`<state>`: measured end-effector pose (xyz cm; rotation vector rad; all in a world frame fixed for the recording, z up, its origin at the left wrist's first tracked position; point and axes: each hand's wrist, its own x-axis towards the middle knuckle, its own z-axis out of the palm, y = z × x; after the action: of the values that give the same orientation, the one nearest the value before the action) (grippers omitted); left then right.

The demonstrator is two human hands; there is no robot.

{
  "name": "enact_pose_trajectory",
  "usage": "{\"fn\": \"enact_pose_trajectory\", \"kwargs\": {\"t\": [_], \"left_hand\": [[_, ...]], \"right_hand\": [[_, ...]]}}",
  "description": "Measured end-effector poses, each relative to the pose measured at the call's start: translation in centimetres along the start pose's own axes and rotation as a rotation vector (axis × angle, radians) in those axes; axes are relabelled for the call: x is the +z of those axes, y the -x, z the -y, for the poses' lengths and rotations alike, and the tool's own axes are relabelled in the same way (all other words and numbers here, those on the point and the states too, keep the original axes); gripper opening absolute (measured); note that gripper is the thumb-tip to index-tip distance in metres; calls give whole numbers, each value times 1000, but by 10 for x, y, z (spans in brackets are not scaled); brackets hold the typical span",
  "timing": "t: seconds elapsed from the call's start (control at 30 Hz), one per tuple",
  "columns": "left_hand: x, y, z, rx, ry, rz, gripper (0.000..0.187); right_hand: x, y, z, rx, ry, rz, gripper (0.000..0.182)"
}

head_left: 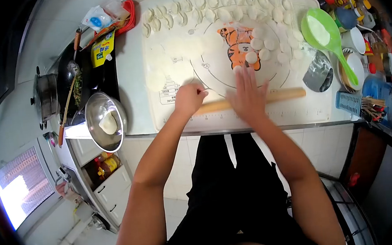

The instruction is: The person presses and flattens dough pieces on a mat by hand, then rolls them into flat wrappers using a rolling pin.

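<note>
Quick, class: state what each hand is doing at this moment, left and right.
Left hand: closed, fingers pinching a dough wrapper on the mat.
Right hand: open, palm flat on the rolling pin.

Rolling pin (254, 100): pale wood, smooth, matt. Pastry mat (172, 55): white, smooth, printed, dusted with flour. Bowl (95, 113) at the counter's left edge: shiny polished metal. Scoop (332, 42) near the right edge: glossy green plastic. Dough rounds (263, 43): soft, matt, floury.
</note>
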<state>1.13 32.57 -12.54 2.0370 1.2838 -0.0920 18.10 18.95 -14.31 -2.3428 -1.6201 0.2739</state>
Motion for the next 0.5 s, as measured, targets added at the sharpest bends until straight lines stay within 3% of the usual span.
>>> {"fn": "enact_pose_trajectory", "kwargs": {"t": [0.1, 0.17, 0.23, 0.3, 0.37, 0.43, 0.5], "left_hand": [[3, 5, 24, -27, 10, -59, 17], [7, 14, 37, -255, 432, 108, 18], [3, 11, 20, -259, 325, 146, 20], [2, 7, 2, -88, 115, 0, 20], [-4, 9, -10, -104, 113, 54, 21], [-2, 14, -2, 281, -421, -236, 22], [2, 20, 11, 184, -329, -161, 20]], "right_hand": [[-20, 84, 7, -6, 35, 142, 83], [-10, 70, 6, 15, 20, 130, 84], [-5, 27, 7, 32, 10, 108, 84], [2, -20, 7, -21, -18, -50, 88], [4, 5, 5, -32, -12, -24, 89], [-3, 40, 1, -66, 7, -6, 89], [-14, 94, 8, -41, 12, 139, 90]]}}
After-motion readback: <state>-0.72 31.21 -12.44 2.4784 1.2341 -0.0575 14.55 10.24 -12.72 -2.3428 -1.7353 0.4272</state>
